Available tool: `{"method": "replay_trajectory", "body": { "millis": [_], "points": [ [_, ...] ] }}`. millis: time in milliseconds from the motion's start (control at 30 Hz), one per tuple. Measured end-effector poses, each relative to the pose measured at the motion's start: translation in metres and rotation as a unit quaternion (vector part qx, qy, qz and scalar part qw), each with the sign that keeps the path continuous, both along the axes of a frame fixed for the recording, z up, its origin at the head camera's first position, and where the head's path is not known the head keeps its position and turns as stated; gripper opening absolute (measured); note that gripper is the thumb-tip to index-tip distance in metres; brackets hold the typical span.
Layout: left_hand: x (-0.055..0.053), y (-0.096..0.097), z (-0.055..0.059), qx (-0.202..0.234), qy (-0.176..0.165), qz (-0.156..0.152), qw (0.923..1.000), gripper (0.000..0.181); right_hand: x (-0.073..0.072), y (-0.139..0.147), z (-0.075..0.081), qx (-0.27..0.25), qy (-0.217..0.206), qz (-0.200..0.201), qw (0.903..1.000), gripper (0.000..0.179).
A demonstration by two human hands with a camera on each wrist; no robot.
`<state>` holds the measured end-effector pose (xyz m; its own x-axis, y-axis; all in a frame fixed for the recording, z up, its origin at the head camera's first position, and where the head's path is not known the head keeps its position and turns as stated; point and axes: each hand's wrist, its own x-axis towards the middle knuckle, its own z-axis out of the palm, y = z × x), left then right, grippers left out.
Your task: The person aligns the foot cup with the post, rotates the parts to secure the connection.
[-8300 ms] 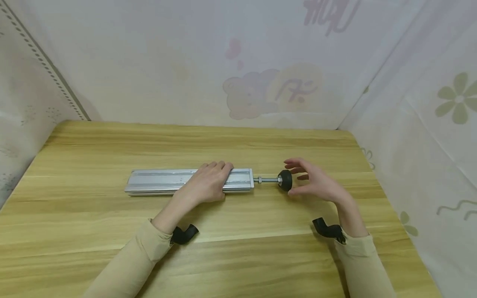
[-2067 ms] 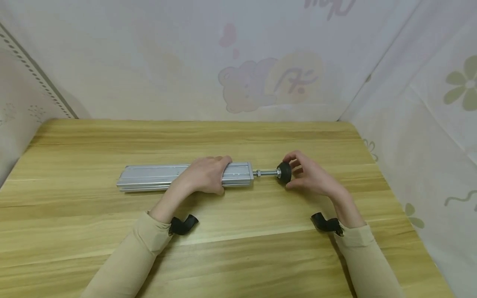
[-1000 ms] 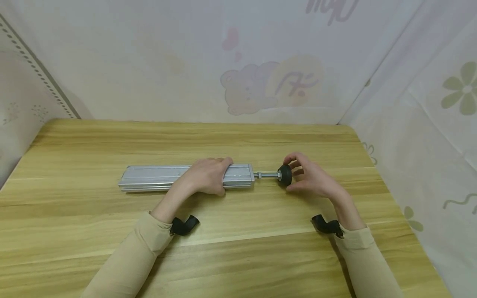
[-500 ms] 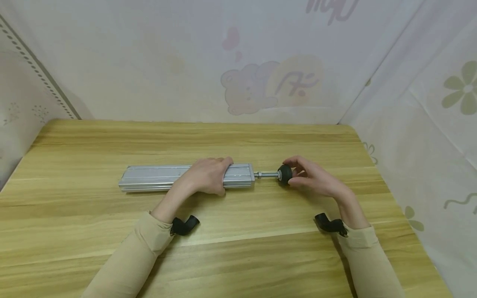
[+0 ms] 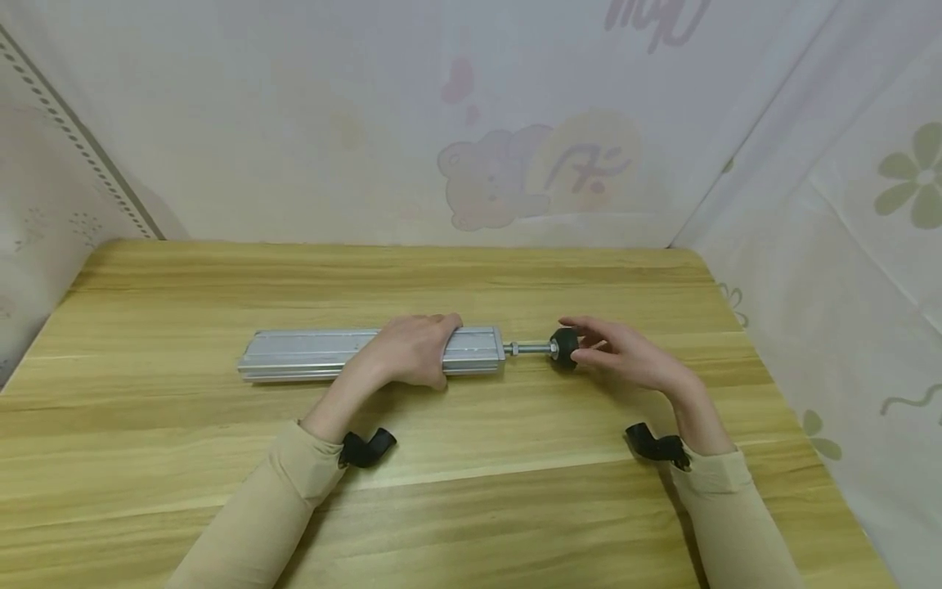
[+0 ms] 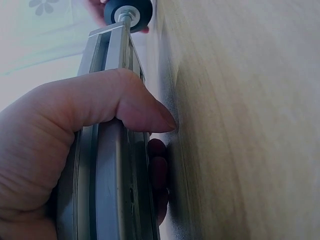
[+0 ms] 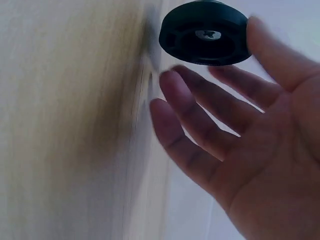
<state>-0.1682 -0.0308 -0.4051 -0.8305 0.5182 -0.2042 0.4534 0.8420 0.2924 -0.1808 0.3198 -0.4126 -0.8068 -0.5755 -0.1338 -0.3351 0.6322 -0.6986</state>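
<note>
A silver aluminium extrusion profile (image 5: 474, 348) lies lengthwise on the table. My left hand (image 5: 412, 352) grips its right half from above; the left wrist view shows the thumb on one side and fingertips below the other. From the profile's right end plate sticks out a threaded rod with a nut (image 5: 515, 349), ending in a black levelling foot (image 5: 565, 349). My right hand (image 5: 625, 352) is at this foot, its thumb against the edge. In the right wrist view, the foot's hollow underside (image 7: 207, 42) with a central screw faces the palm, and the other fingers (image 7: 190, 105) extend loosely below it.
The wood-grain table (image 5: 471, 523) ends at the back against a pale printed cloth (image 5: 331, 123), and more cloth hangs at both sides. Black curved wrist pieces (image 5: 368, 447) stick out from both sleeves above the tabletop.
My right hand has loosened around the levelling foot: its thumb has moved up across the foot's face and its fingers have straightened. The left hand keeps its grip, and the profile stays put.
</note>
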Motion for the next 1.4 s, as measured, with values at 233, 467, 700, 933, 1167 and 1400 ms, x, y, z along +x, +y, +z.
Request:
{"method": "replay_trajectory", "body": {
  "millis": [233, 467, 700, 933, 1167, 1400],
  "points": [
    [0.000, 0.000, 0.000, -0.004, -0.003, 0.002, 1.0000, 0.080, 0.002, -0.009, -0.001, -0.009, 0.065, -0.020, 0.9976, 0.086],
    [0.000, 0.000, -0.001, -0.002, 0.003, -0.002, 1.0000, 0.078, 0.004, -0.015, -0.002, 0.003, 0.089, -0.036, 0.9953, 0.075],
    [0.000, 0.000, -0.001, 0.000, 0.003, -0.002, 1.0000, 0.077, 0.004, -0.008, -0.001, 0.004, 0.077, -0.033, 0.9965, 0.062],
    [-0.001, 0.000, -0.002, -0.004, -0.001, 0.002, 1.0000, 0.080, 0.001, 0.000, -0.002, 0.004, 0.042, 0.002, 0.9991, 0.052],
    [0.000, 0.000, 0.000, 0.000, -0.003, 0.002, 1.0000, 0.077, 0.000, 0.000, -0.002, 0.009, 0.006, 0.001, 0.9999, 0.046],
    [-0.001, 0.000, -0.002, 0.006, 0.001, 0.000, 1.0000, 0.074, 0.002, 0.001, 0.000, 0.018, 0.000, -0.006, 0.9998, 0.055]
  ]
}}
